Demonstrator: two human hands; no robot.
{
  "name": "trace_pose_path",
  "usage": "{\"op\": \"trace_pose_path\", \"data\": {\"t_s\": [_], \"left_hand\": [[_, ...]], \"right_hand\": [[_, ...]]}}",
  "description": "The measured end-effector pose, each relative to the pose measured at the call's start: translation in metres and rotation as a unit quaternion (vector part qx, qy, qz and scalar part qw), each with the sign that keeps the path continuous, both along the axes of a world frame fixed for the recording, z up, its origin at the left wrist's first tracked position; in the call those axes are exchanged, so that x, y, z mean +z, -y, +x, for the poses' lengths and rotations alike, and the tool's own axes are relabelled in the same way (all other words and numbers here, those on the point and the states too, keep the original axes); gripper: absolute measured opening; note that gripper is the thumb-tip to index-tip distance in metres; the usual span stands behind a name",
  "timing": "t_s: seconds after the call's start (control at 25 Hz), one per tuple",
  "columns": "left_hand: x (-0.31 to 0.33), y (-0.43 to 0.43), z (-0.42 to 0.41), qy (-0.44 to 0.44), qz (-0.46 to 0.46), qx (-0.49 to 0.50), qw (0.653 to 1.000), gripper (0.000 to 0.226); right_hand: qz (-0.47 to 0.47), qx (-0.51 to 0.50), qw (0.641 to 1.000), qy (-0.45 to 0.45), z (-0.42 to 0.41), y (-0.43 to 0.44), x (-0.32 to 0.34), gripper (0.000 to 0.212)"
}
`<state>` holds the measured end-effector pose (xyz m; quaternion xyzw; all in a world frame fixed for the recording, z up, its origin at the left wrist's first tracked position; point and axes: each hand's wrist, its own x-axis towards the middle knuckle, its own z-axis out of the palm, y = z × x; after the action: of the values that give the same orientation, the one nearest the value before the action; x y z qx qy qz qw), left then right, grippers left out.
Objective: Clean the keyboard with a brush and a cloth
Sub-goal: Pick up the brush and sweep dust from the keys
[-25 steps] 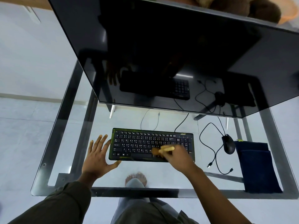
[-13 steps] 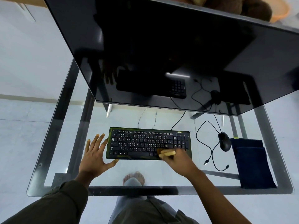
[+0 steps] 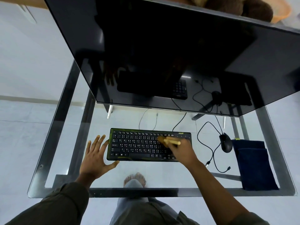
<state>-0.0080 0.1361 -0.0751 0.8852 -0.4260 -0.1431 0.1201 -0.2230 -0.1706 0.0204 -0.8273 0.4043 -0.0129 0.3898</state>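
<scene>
A black keyboard (image 3: 138, 146) lies on the glass table (image 3: 162, 174), just below the monitor. My right hand (image 3: 182, 151) grips a small wooden brush (image 3: 168, 141) over the keyboard's right part, its bristles on the upper key rows. My left hand (image 3: 95, 157) rests flat on the glass with fingers spread, thumb against the keyboard's lower left corner. A folded dark blue cloth (image 3: 253, 164) lies at the table's right edge.
A large dark monitor (image 3: 162, 54) overhangs the back of the table. A black mouse (image 3: 226, 143) with looping cables sits between keyboard and cloth. Metal frame bars and my bare foot (image 3: 135, 178) show through the glass.
My right hand has carried the brush from the keyboard's lower rows near the space bar up to the upper right rows. My left hand stays in place.
</scene>
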Motion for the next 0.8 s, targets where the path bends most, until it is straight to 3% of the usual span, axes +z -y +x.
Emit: {"op": "trace_pose_path", "data": {"t_s": [0.08,0.16,0.28,0.4,0.52,0.64,0.72,0.8], "left_hand": [[0.001,-0.001,-0.001,0.002,0.001,-0.003,1.000,0.099],[0.000,-0.002,-0.001,0.002,0.000,-0.003,1.000,0.099],[0.000,-0.001,-0.001,0.009,0.004,-0.001,1.000,0.099],[-0.001,0.008,0.000,0.001,0.002,-0.010,1.000,0.100],[-0.001,0.004,0.001,0.003,0.003,-0.006,1.000,0.100],[-0.001,0.001,0.002,0.005,0.000,-0.002,1.000,0.100],[0.000,0.001,0.001,0.005,0.001,-0.001,1.000,0.100],[0.000,0.002,0.000,0.004,-0.001,0.000,1.000,0.100]], "right_hand": [[-0.035,-0.033,0.999,0.006,0.005,0.000,0.000,0.022],[0.004,0.008,1.000,-0.012,0.006,0.002,-0.004,0.023],[-0.046,-0.066,0.997,-0.019,0.003,0.014,-0.004,0.025],[0.019,-0.009,0.999,-0.044,-0.014,0.025,-0.003,0.022],[-0.016,-0.037,0.998,-0.053,-0.022,0.026,-0.006,0.027],[0.050,0.001,0.997,-0.060,-0.022,0.016,-0.004,0.019],[-0.003,-0.056,0.998,-0.043,-0.023,0.012,0.000,0.019],[0.006,-0.024,0.999,-0.046,-0.024,0.009,0.002,0.018]]}}
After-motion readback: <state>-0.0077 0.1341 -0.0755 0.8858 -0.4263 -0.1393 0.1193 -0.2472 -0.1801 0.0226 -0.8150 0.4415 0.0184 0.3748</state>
